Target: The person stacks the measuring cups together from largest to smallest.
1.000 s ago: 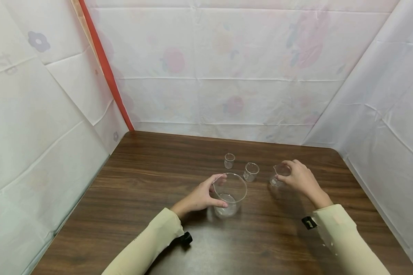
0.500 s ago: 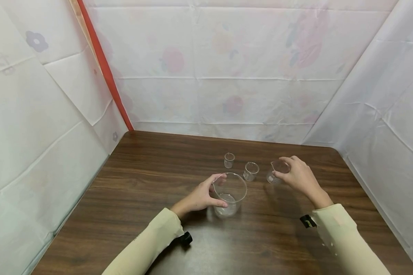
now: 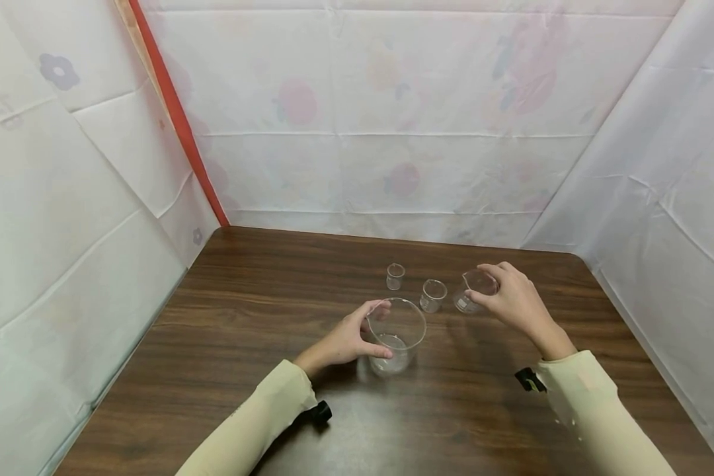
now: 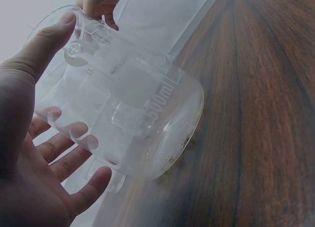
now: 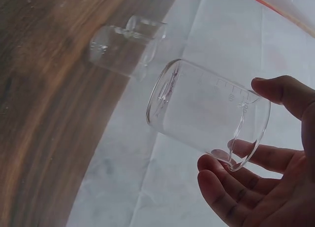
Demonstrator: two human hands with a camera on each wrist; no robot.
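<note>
My left hand [image 3: 348, 340] holds the large glass beaker [image 3: 400, 340] from its left side, thumb in front and fingers behind. In the left wrist view this beaker's wall [image 4: 133, 89] bears a 500ml mark, and its base is on the table. My right hand [image 3: 517, 301] grips a smaller beaker [image 3: 467, 303] near its rim, thumb on one side and fingertips on the other. Printed scale lines show on that beaker's wall [image 5: 202, 104] in the right wrist view. Just left of it stands a small beaker [image 3: 432, 301], upright.
The smallest beaker [image 3: 395, 280] stands upright farther back, behind the large one. All are on a dark wood-grain table [image 3: 262, 291]. White patterned sheets [image 3: 357, 172] hang behind the table and along both sides, with a red strip [image 3: 181, 122] at the back left corner.
My right hand has carried its beaker left and slightly away from me, closer to the small beaker. The left hand and the large beaker have stayed in place.
</note>
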